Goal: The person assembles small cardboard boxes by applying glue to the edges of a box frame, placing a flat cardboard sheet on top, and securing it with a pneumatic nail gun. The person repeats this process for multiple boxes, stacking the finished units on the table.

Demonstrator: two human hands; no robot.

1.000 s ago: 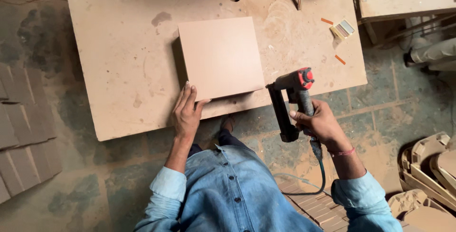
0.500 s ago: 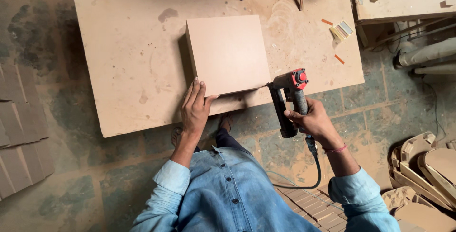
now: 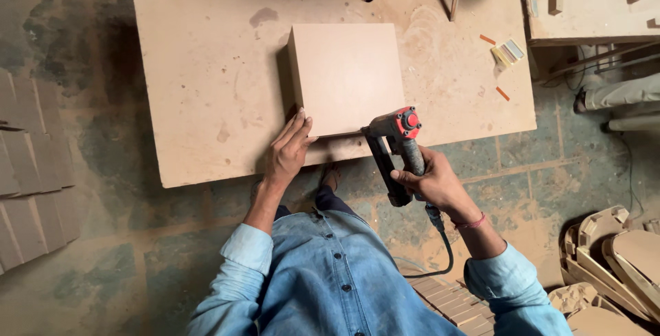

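Head view looks down on a square brown board box (image 3: 346, 78) lying near the front edge of the dusty surface (image 3: 206, 68). Left hand (image 3: 287, 150) lies flat, fingers spread, against the box's near left corner. Right hand (image 3: 432, 183) is wrapped round the grip of a black nail gun (image 3: 392, 150) with a red cap, its nose at the box's near right corner, just over the surface's edge. Bare surface lies open left of the box.

L hand (image 3: 287, 152) flat on square board (image 3: 346, 78), R hand (image 3: 432, 183) gripping nail gun (image 3: 393, 152)
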